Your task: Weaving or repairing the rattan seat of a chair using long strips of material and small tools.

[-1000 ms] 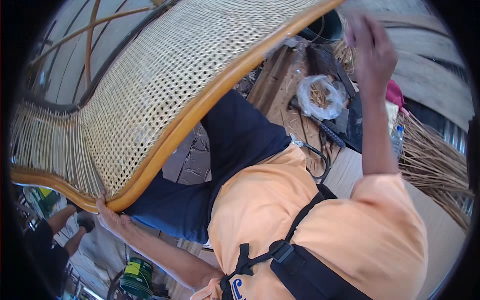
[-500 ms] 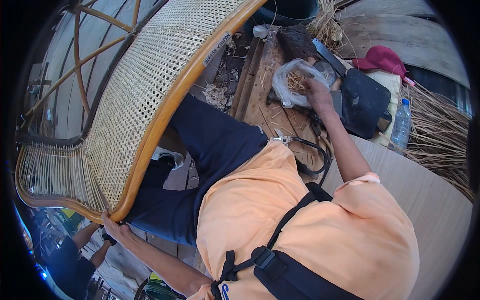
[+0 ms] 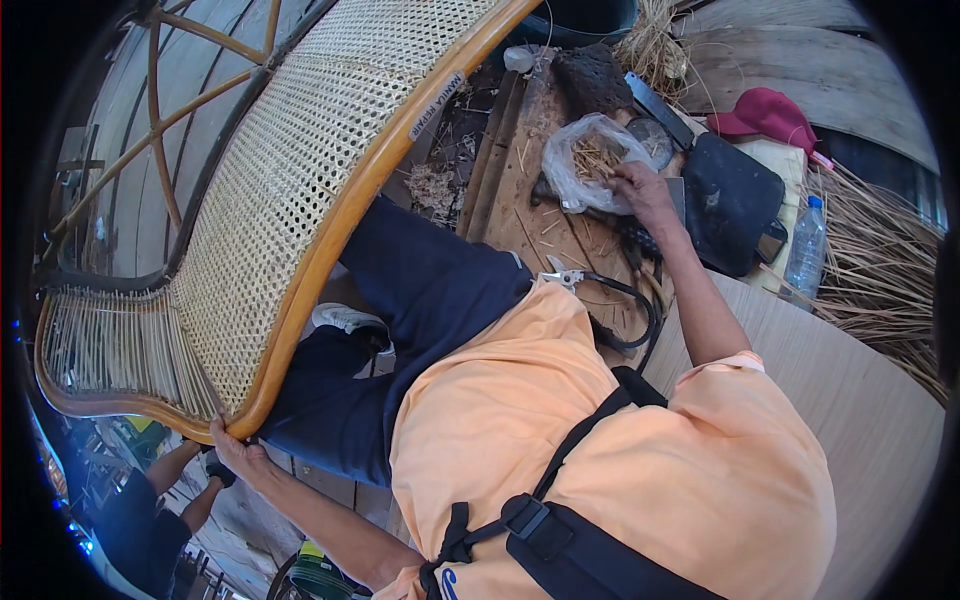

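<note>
A woven cane chair panel (image 3: 300, 160) with a glossy wooden frame (image 3: 345, 235) leans across my left side and legs. My left hand (image 3: 240, 458) is closed around the frame's lower corner, its thumb on the near edge. At the upper right, my right hand (image 3: 648, 193) is at the edge of a clear plastic bag (image 3: 568, 172) full of small wooden pegs (image 3: 594, 158). Its fingertips are pinched together by the pegs; whatever is between them is too small to make out. Pliers-like cutters (image 3: 563, 275) lie below the bag, near my thigh.
On the worn plank bench (image 3: 535, 140) are loose pegs, a dark block (image 3: 592, 78) and a black case (image 3: 735, 195). Farther right are a maroon cap (image 3: 765, 120), a plastic bottle (image 3: 805, 250) and cane strips (image 3: 875, 265). Another person (image 3: 140, 525) is at the lower left.
My right hand has drawn slightly back toward the bag's near right edge, fingers now more pinched. The panel and my left hand have shifted slightly; more of my white shoe shows.
</note>
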Motion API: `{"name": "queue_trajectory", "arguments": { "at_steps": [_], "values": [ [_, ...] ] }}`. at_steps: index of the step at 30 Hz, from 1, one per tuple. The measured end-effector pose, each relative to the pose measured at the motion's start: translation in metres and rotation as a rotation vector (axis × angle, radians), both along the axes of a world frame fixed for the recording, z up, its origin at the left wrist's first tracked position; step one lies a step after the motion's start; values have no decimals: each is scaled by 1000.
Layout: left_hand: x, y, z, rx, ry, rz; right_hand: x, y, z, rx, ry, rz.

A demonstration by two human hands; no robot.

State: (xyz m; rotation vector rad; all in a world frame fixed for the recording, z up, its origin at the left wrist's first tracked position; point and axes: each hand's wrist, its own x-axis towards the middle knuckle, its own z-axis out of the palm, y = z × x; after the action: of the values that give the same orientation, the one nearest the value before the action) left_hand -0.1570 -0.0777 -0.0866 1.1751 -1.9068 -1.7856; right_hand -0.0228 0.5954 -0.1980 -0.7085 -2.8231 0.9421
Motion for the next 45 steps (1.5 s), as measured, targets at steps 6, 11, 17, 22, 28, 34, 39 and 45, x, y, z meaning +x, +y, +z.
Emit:
{"name": "queue_trajectory", "arguments": {
  "at_steps": [6,11,17,22,28,34,39,45],
  "values": [
    [-2,-14,-5,-6,-35,28,-34,3,-2,-36,4,-66],
    [-1,-18,-7,-13,-57,7,-55,-6,2,201,-129,96],
    [-2,-20,-8,-23,-39,-30,-26,17,4,112,-136,109],
    [-2,-14,-7,4,32,1,-16,16,22,-240,-171,-36],
    [1,-22,-10,-10,27,-11,-11,12,45,-627,-68,-248],
    [1,-15,-9,-28,23,-3,-10,9,51,-624,-20,-367],
    [7,-46,-24,-194,113,-204,-10,13,31,-335,-33,-142],
    [-3,-16,-8,8,1,11,-31,10,17,182,-261,-13]
  ]
}}
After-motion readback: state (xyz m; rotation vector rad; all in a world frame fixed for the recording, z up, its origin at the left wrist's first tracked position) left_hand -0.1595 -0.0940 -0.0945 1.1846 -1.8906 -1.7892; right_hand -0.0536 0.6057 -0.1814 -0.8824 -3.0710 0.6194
